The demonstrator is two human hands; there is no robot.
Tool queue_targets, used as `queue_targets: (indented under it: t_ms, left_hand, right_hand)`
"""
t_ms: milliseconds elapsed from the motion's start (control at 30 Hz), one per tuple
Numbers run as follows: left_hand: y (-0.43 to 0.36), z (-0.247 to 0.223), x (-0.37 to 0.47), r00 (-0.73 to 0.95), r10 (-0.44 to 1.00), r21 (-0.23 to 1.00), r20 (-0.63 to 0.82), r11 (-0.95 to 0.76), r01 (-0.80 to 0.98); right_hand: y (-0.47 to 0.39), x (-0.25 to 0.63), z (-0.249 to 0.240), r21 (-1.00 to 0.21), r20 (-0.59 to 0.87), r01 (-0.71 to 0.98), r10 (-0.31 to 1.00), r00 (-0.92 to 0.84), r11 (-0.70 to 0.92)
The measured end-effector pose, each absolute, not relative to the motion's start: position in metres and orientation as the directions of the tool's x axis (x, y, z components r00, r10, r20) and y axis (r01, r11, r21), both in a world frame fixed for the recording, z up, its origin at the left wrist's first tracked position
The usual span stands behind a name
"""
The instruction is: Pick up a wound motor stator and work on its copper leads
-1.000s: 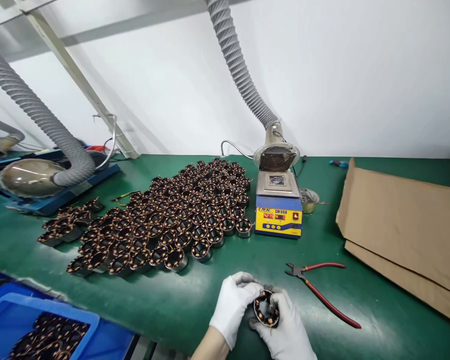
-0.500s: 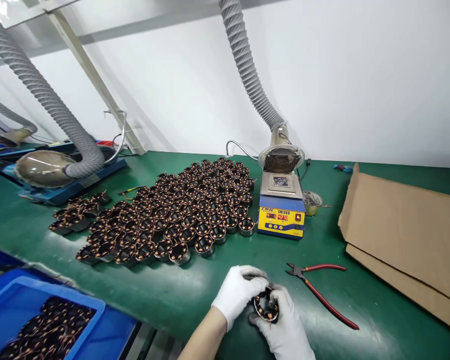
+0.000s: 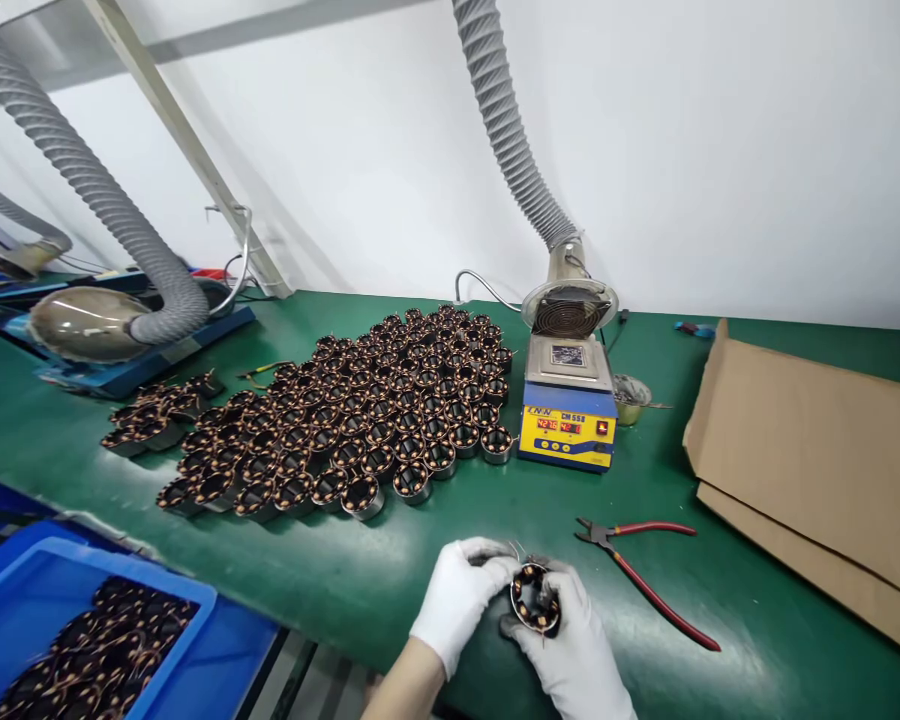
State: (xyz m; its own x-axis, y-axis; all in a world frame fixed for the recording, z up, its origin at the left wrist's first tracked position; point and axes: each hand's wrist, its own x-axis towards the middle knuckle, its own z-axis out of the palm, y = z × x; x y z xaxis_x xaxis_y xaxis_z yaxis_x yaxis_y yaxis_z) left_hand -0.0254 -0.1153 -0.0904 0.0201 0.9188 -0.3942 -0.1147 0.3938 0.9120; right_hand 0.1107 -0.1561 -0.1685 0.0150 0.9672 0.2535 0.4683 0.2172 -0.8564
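Observation:
Both of my hands wear white gloves and meet over the near edge of the green bench. My right hand (image 3: 581,650) cups a small round motor stator (image 3: 535,598) wound with copper wire. My left hand (image 3: 461,598) pinches the stator's left rim, where thin wire ends stick up. A large field of several like stators (image 3: 360,420) stands in rows on the green mat (image 3: 390,580) beyond my hands. Red-handled cutters (image 3: 645,580) lie just right of my hands, untouched.
A yellow-and-blue solder pot (image 3: 568,405) stands behind, under a grey fume hose (image 3: 510,130), with a small metal cup (image 3: 630,398) beside it. Flattened cardboard (image 3: 817,470) lies at right. A blue bin (image 3: 82,640) of stators sits near left. Another hose and hood (image 3: 97,320) at far left.
My hands stay on the stator and have turned it slightly; the wire ends now show above it. The view has shifted a little, so the bench contents sit somewhat higher and to the right.

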Motion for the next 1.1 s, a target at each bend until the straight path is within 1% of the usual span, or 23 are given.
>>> queue_targets:
  t_ms: [100,200,267,400,433,600,700,833,933,1000,1100]
  left_hand:
    - [-0.114,-0.095,-0.024,-0.062,0.911,0.892,-0.408,0.383,-0.241]
    - [-0.111,-0.100,-0.026,-0.171,0.902,0.863,-0.397,0.303,-0.403]
    - [-0.110,-0.099,-0.026,-0.202,0.899,0.861,-0.390,0.278,-0.426]
    - [-0.112,-0.093,-0.019,-0.037,0.908,0.869,-0.416,0.386,-0.310]
    - [-0.113,-0.092,-0.017,-0.020,0.906,0.867,-0.423,0.399,-0.298]
    - [-0.115,-0.094,-0.009,-0.050,0.900,0.867,-0.434,0.402,-0.294]
    - [-0.113,-0.094,-0.009,-0.080,0.897,0.875,-0.434,0.399,-0.275]
    - [-0.109,-0.092,-0.016,-0.165,0.903,0.898,-0.397,0.345,-0.274]
    - [-0.108,-0.089,-0.021,-0.165,0.926,0.921,-0.340,0.292,-0.258]
    - [-0.111,-0.087,-0.022,-0.116,0.944,0.940,-0.310,0.285,-0.189]
    - [-0.117,-0.083,-0.019,-0.069,0.951,0.954,-0.301,0.300,-0.026]
  right_hand:
    - [-0.157,0.111,-0.168,-0.852,0.253,0.477,0.967,0.014,0.216]
    - [-0.157,0.111,-0.166,-0.846,0.256,0.487,0.967,0.013,0.218]
    - [-0.157,0.111,-0.166,-0.844,0.251,0.490,0.968,0.007,0.215]
    - [-0.156,0.111,-0.166,-0.838,0.254,0.500,0.967,0.000,0.220]
    - [-0.156,0.111,-0.166,-0.834,0.260,0.504,0.965,0.002,0.224]
    - [-0.155,0.112,-0.155,-0.815,0.276,0.529,0.961,-0.009,0.239]
    - [-0.155,0.111,-0.148,-0.789,0.319,0.550,0.948,-0.013,0.273]
    - [-0.154,0.112,-0.146,-0.739,0.381,0.597,0.925,-0.013,0.312]
    - [-0.155,0.112,-0.147,-0.719,0.404,0.612,0.914,-0.017,0.329]
    - [-0.155,0.112,-0.149,-0.726,0.404,0.601,0.914,-0.023,0.336]
    - [-0.156,0.112,-0.152,-0.753,0.384,0.572,0.923,-0.019,0.325]
